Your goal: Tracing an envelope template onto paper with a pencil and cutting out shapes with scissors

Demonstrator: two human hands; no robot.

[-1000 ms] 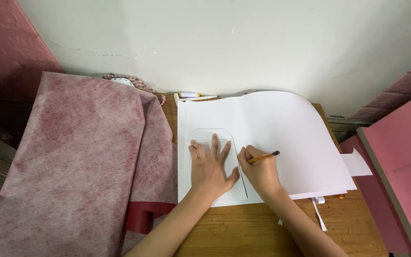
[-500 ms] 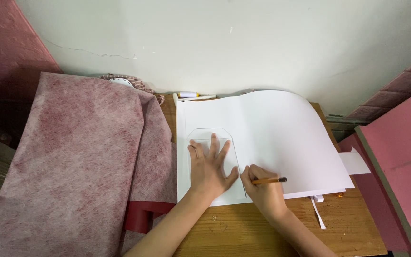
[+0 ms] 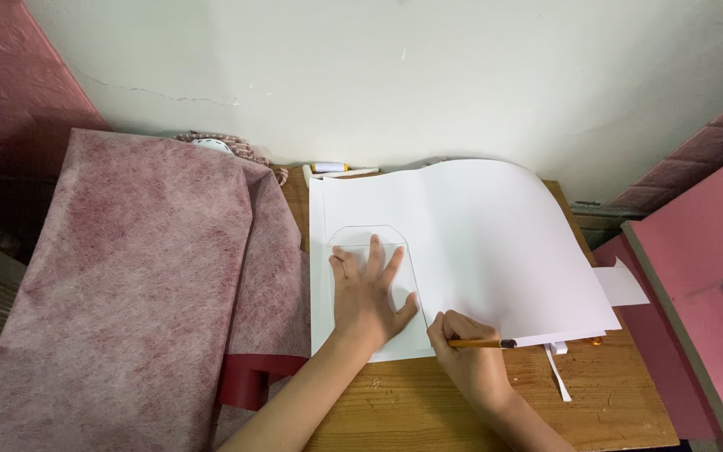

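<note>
Your left hand (image 3: 370, 293) presses flat, fingers spread, on a clear template (image 3: 371, 251) over white paper (image 3: 479, 243) covering the bench (image 3: 428, 410). Your right hand (image 3: 466, 356) pinches a pencil (image 3: 480, 343) at the paper's near edge.

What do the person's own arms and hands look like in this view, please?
Both forearms are bare, with no sleeves in view. The left hand wears a thin ring on one of its fingers. The right hand shows no ring, glove or watch.
</note>
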